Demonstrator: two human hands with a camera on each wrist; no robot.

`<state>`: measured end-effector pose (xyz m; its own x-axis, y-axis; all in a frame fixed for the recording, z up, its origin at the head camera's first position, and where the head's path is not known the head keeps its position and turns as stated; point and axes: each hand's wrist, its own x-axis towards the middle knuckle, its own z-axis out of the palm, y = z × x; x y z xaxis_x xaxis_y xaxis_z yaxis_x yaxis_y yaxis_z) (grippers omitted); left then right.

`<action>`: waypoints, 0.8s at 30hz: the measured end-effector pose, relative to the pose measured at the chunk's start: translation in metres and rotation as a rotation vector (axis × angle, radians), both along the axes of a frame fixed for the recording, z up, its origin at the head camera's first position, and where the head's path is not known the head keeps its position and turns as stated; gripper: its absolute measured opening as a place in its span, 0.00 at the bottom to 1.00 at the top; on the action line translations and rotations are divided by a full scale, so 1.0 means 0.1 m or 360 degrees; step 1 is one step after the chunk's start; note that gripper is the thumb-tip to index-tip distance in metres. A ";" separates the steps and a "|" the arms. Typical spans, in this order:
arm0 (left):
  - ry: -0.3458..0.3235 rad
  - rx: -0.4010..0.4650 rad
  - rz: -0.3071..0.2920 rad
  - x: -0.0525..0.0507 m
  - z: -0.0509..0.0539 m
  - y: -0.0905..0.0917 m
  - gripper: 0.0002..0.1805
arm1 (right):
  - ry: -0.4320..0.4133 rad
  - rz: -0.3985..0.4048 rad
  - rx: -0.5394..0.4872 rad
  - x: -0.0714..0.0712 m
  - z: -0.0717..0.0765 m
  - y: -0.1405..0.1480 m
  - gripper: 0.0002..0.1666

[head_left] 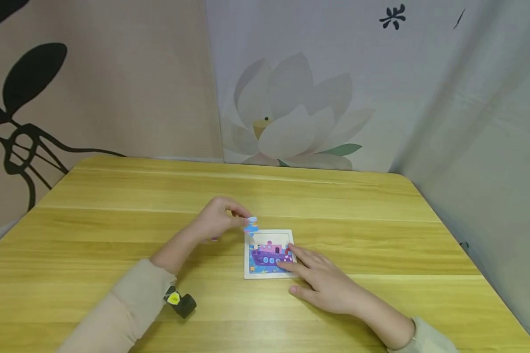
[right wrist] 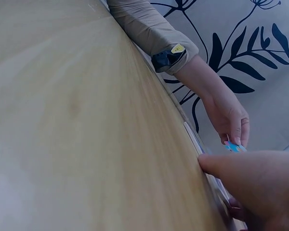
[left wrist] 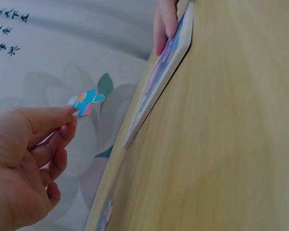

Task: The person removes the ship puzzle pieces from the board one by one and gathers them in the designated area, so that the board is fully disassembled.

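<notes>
Between thumb and forefinger, my left hand [head_left: 218, 218] pinches a blue jigsaw piece [head_left: 251, 224] with orange and pink patches. In the head view the piece is just over the top left corner of a white-framed jigsaw puzzle [head_left: 246, 264]; the left wrist view shows it raised above the table. A purple and pink ship picture fills the lower part of the puzzle, while a pale strip shows along its top. My right hand [head_left: 324, 282] lies with fingers extended over the puzzle's right side, fingertips touching the picture and frame.
Another jigsaw piece [left wrist: 105, 216] lies on the wooden table [head_left: 115, 235], mostly hidden behind my left hand in the head view. A black strap-on device [head_left: 184, 305] sits at my left cuff. A printed curtain [head_left: 159, 78] hangs behind the table.
</notes>
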<state>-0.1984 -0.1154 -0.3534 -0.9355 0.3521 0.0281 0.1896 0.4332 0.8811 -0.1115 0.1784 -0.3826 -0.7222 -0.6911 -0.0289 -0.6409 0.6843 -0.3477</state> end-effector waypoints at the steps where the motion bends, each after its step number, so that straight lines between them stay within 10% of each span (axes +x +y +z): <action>1: 0.0009 -0.0019 -0.0004 0.00 0.01 -0.02 0.04 | 0.0004 0.0000 0.0000 0.00 0.00 0.00 0.31; 24: -0.0141 -0.0131 -0.0096 -0.09 -0.18 -0.30 0.04 | 0.0008 -0.0010 -0.0026 0.00 0.00 0.00 0.29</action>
